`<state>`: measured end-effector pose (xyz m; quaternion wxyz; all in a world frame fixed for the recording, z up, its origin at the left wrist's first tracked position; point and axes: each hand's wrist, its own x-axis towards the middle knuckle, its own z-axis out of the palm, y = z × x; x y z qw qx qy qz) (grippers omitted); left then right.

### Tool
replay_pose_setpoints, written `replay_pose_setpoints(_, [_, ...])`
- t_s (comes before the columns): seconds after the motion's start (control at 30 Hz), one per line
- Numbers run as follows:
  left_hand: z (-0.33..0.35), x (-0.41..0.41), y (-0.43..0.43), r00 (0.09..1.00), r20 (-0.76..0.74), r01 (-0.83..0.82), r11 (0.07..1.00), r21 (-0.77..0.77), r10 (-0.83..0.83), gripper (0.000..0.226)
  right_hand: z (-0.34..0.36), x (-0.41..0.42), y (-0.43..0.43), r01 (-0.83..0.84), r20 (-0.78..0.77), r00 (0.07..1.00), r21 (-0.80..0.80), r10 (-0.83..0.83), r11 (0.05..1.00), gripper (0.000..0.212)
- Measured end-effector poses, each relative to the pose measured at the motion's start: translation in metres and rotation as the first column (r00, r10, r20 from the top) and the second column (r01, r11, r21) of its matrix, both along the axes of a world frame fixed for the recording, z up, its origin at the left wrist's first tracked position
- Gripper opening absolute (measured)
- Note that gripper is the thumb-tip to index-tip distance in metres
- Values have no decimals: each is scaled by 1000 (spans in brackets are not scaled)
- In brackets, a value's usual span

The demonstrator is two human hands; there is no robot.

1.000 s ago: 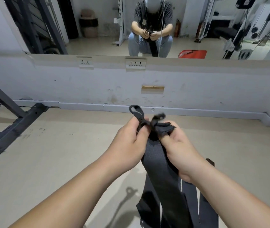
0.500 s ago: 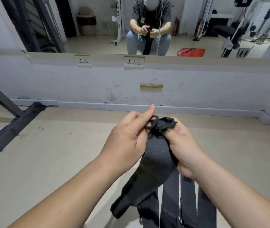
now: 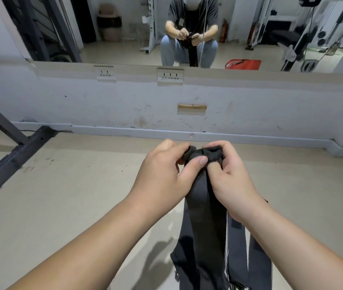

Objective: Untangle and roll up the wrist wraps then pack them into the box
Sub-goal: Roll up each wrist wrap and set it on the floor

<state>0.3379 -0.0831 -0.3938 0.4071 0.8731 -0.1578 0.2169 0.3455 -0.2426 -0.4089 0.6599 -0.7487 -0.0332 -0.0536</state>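
A black wrist wrap [image 3: 205, 208] hangs down from both hands in front of me, its top end folded into a small tight roll between the fingers. My left hand [image 3: 164, 176] pinches the roll with thumb and fingers from the left. My right hand [image 3: 229, 176] grips it from the right, fingers curled over the top. More black wrap strips [image 3: 237, 254] with a white edge stripe hang below, behind the held wrap. The box appears only in the wall mirror, as a red shape [image 3: 242, 64] on the floor.
A wall with a large mirror [image 3: 124, 28] faces me, showing a seated person holding the wrap. A black steel rack base [image 3: 13, 155] lies on the concrete floor at the left. Wall sockets [image 3: 170, 75] sit under the mirror.
The thumb loop that stuck up from the wrap's end has been tucked in. Both hands have closed over the end and folded it into a small roll; the loose lower flap hangs straight now.
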Motion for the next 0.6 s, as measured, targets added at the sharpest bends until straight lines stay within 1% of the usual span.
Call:
replay_pose_setpoints(0.07, [-5, 2, -2, 997, 43, -58, 998, 9, 57, 23, 0, -3, 2, 5, 33, 999, -29, -4, 1000, 38])
replay_pose_setpoints(0.13, [-5, 2, -3, 994, 86, -74, 995, 64, 69, 25, 0, -4, 5, 11, 45, 999, -23, -10, 1000, 38])
replay_pose_setpoints(0.23, [-1, 3, -3, 983, 179, -59, 989, 135, 34, 23, 0, -1, 7, 12, 6, 1000, 97, -13, 995, 36])
replay_pose_setpoints(0.33, [-2, 5, -3, 973, 229, -32, 996, 84, 12, 25, 2, 0, 7, -16, -47, 999, 180, 25, 983, 37])
replay_pose_setpoints(0.37, [-2, 3, -3, 977, 214, -7, 995, 95, -14, 28, 2, 0, 5, -27, -64, 997, 191, 40, 981, 38])
replay_pose_setpoints(0.47, [-4, -1, -5, 991, 47, 118, 975, 189, -129, 39, 3, 1, 1, -32, -96, 994, 198, 52, 980, 37])
replay_pose_setpoints(0.5, [-4, 0, -4, 987, 25, 150, 969, 194, -158, 39, 2, 1, -1, -32, -96, 994, 191, 52, 981, 37])
replay_pose_setpoints(0.6, [-5, 6, 6, 982, 88, 155, 977, 150, -169, 28, 1, 2, -4, -55, -70, 995, 165, 67, 985, 39])
